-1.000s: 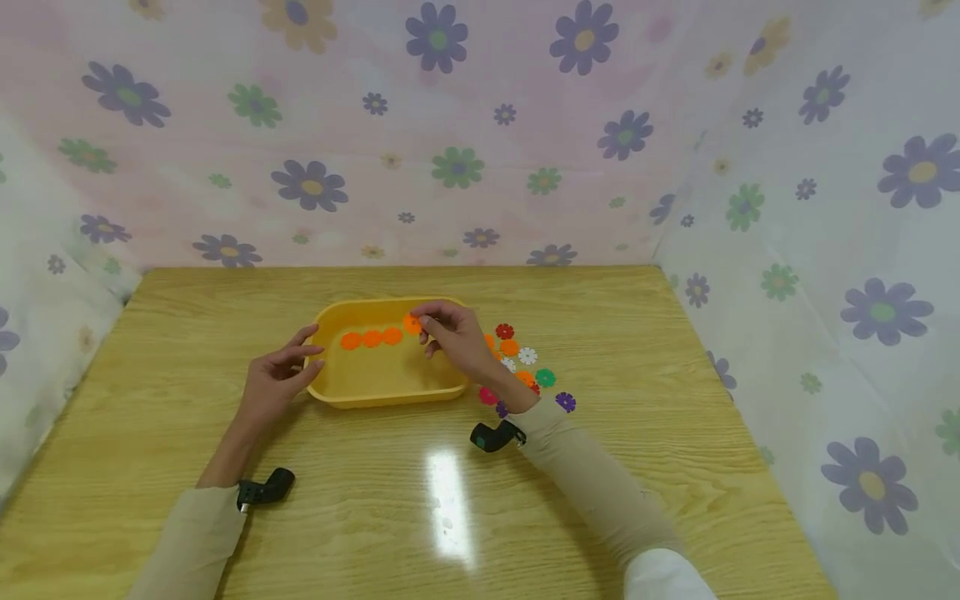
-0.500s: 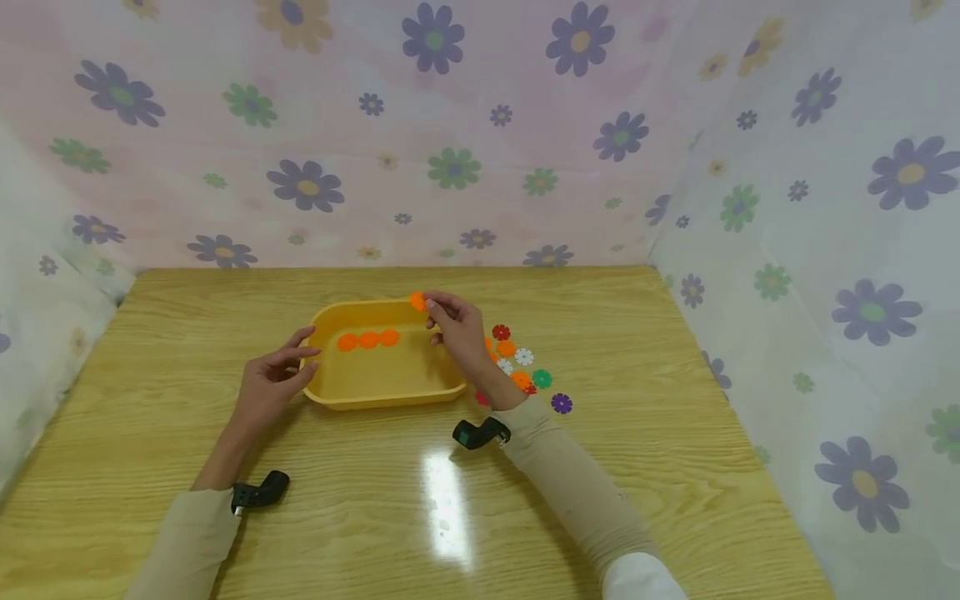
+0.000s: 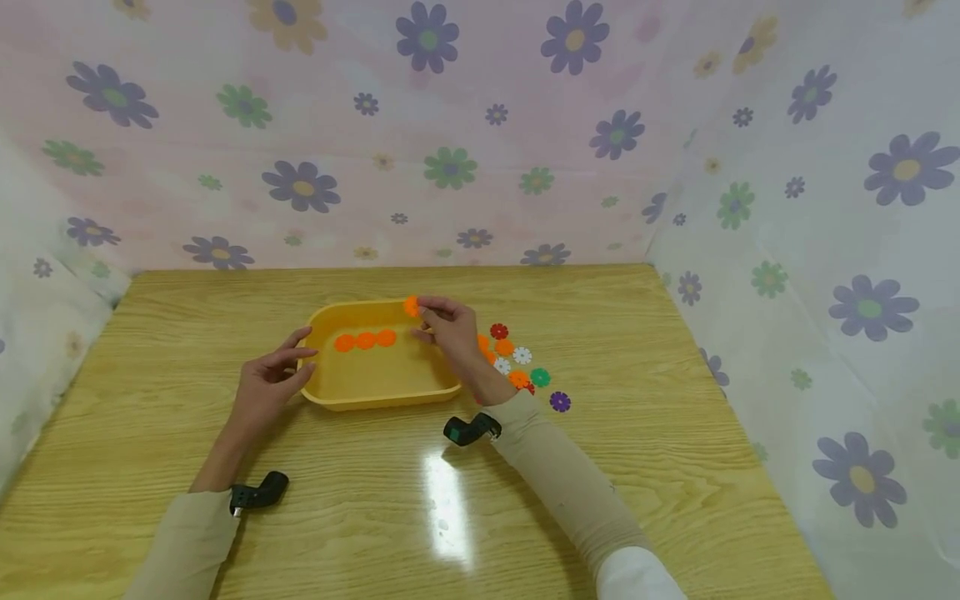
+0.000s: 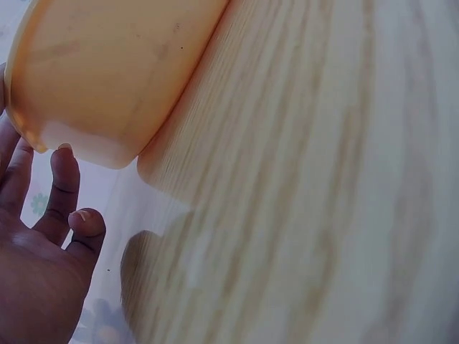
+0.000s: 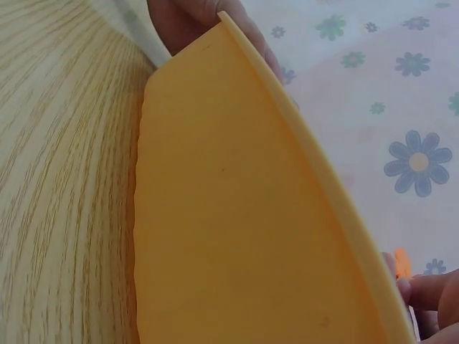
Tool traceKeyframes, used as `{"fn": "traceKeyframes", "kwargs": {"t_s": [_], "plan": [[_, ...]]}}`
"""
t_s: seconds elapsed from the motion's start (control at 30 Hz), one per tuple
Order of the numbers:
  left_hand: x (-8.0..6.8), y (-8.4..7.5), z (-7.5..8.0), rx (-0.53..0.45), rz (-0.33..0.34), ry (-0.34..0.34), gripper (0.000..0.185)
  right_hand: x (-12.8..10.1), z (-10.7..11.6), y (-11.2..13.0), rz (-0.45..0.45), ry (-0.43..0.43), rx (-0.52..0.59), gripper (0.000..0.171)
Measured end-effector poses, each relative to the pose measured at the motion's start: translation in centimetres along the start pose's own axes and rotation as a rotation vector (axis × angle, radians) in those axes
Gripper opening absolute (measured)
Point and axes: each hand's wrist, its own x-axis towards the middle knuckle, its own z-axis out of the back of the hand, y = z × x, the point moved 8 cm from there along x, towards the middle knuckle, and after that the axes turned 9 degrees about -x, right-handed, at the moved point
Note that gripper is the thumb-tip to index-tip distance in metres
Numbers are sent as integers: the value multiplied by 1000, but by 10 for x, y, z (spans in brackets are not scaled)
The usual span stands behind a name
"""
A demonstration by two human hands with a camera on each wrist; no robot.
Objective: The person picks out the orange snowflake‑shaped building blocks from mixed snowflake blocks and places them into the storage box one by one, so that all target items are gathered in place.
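Fingertips of the right hand [image 3: 452, 333] pinch an orange flower-shaped disc [image 3: 411, 307] just above the far rim of the yellow tray [image 3: 378, 392], near the middle of the head view. Three orange discs [image 3: 365, 340] already lie in a row on the tray floor, touching or nearly touching, to the left of the held one. Judging from that row, a good placement would bring the disc down flat beside the rightmost of the three, with the pinch kept light and the wrist clear of the tray's right wall so nothing already laid gets nudged.

The left hand [image 3: 268, 385] rests against the tray's left end with fingers relaxed and straight, holding nothing; the left wrist view shows its fingers [image 4: 66, 188] beside the tray's rounded corner. That steadying touch looks useful, since the tray could slide on the glossy wooden table [image 3: 675, 433].

To the right of the tray, partly behind the right wrist, lies a loose cluster of discs: red [image 3: 498, 331], orange [image 3: 505, 347], white [image 3: 522, 355], green [image 3: 539, 377] and purple [image 3: 559, 402]. The forearm passes over them, so a low sweep of the sleeve might scatter them. Black wrist-worn cameras [image 3: 471, 429] sit at each cuff. Floral cloth [image 3: 450, 125] screens the table on three sides.
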Motion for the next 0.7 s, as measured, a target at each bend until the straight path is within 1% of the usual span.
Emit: {"fn": "traceKeyframes", "kwargs": {"t_s": [0.1, 0.33, 0.6, 0.7], "plan": [[0, 0, 0, 3, 7, 3, 23, 0, -1, -1, -3, 9, -52, 23], [0, 0, 1, 20, 7, 2, 24, 4, -4, -4, -33, 70, -261, 24], [0, -1, 1, 37, -5, 0, 22, 6, -10, -2, -3, 119, -364, 24], [-1, -1, 0, 35, -8, 4, 22, 6, -12, 1, 0, 119, -434, 23]]}}
